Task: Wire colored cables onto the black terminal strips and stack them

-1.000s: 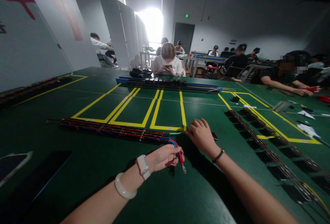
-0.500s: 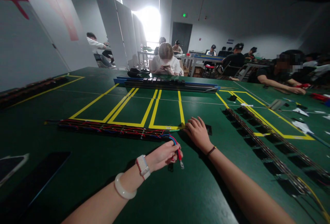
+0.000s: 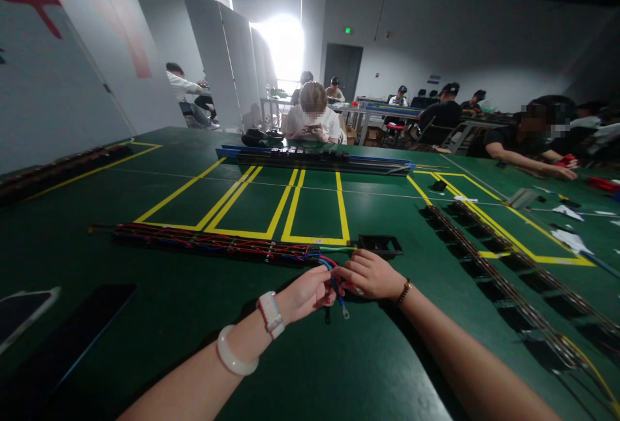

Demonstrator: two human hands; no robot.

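My left hand (image 3: pixel 307 295) is closed around a bundle of red and blue cables (image 3: pixel 326 262) near their ends. A metal ring lug (image 3: pixel 345 312) on a blue cable sticks out below its fingers. My right hand (image 3: pixel 375 277) meets it from the right, fingertips pinched on the same cables. These cables come from the right end of a long wired strip (image 3: pixel 217 242) with red and blue wires along it. A green wire (image 3: pixel 341 250) runs from that end toward my right hand. Just behind this hand lies a black rectangular frame (image 3: pixel 380 245).
Yellow tape (image 3: pixel 242 234) marks rectangles on the green table (image 3: pixel 290 369). Two long metal rail assemblies (image 3: pixel 504 292) lie at right. A dark flat slab (image 3: pixel 82 324) rests at near left. Blue and black profiles (image 3: pixel 314 159) lie at the far edge. Co-workers sit beyond.
My right hand has come back toward me from beside the black frame to the cables in my left hand, uncovering the frame. A blue cable's lug now hangs where a red one's showed.
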